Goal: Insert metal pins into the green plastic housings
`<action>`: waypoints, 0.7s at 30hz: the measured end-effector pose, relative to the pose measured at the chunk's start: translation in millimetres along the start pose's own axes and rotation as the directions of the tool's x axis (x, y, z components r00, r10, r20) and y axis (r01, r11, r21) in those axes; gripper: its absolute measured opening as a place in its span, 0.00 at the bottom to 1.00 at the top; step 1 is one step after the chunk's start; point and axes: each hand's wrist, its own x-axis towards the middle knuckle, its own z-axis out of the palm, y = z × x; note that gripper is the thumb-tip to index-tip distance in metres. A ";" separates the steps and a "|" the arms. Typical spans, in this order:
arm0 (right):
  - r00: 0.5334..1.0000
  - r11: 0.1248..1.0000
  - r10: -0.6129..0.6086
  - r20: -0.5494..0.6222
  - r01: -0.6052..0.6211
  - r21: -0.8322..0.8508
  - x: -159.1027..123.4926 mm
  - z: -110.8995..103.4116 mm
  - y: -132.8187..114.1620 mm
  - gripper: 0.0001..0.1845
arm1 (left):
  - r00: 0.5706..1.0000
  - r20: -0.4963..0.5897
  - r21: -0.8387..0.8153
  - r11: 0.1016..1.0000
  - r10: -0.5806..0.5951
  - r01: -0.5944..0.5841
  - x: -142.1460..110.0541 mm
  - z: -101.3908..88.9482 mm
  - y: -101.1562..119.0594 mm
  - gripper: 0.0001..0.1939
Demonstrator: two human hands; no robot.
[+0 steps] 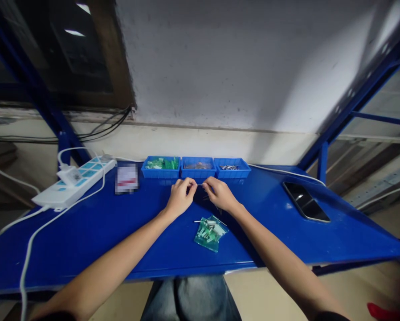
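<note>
My left hand (180, 195) and my right hand (220, 194) meet above the blue table, both closed in a fingertip pinch. A thin, pale pin-like piece (200, 185) spans the small gap between them, one end in each pinch; its exact kind is too small to make out. Below the hands lies a green clear plastic bag (206, 244) with several small white, green and metal parts on it. A few thin pieces are partly hidden beneath my right hand.
Along the back edge stand a blue bin (161, 174) of green pieces, a middle blue bin (198, 173) of brownish parts, and a blue bin (232, 174) of metal pins. A white power strip (55, 195) with cables lies left, a phone (306, 201) right.
</note>
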 end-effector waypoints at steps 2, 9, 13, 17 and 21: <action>1.000 1.000 0.002 -0.004 -0.002 0.015 -0.3 0.1 -0.1 0.10 | 1.000 -0.012 0.018 1.000 0.006 -0.006 -0.3 -1.2 1.4 0.10; 0.996 0.999 -0.042 -0.076 0.042 0.000 0.1 -11.5 -1.3 0.12 | 0.998 0.063 -0.038 0.999 0.016 -0.013 0.5 0.2 0.7 0.15; 0.905 0.984 0.121 -0.407 -0.162 -0.067 9.1 -30.3 21.8 0.15 | 0.986 0.163 0.002 1.000 0.023 -0.024 8.1 9.4 -0.7 0.10; 0.802 0.874 0.388 -0.455 -0.477 -0.096 10.0 -37.9 52.4 0.17 | 0.958 0.281 0.102 0.990 0.064 -0.096 20.2 20.4 1.3 0.09; 0.905 0.917 0.375 -0.203 -0.393 -0.061 1.0 -28.8 54.4 0.13 | 0.955 0.290 0.101 0.990 0.067 -0.100 23.6 25.7 -0.2 0.06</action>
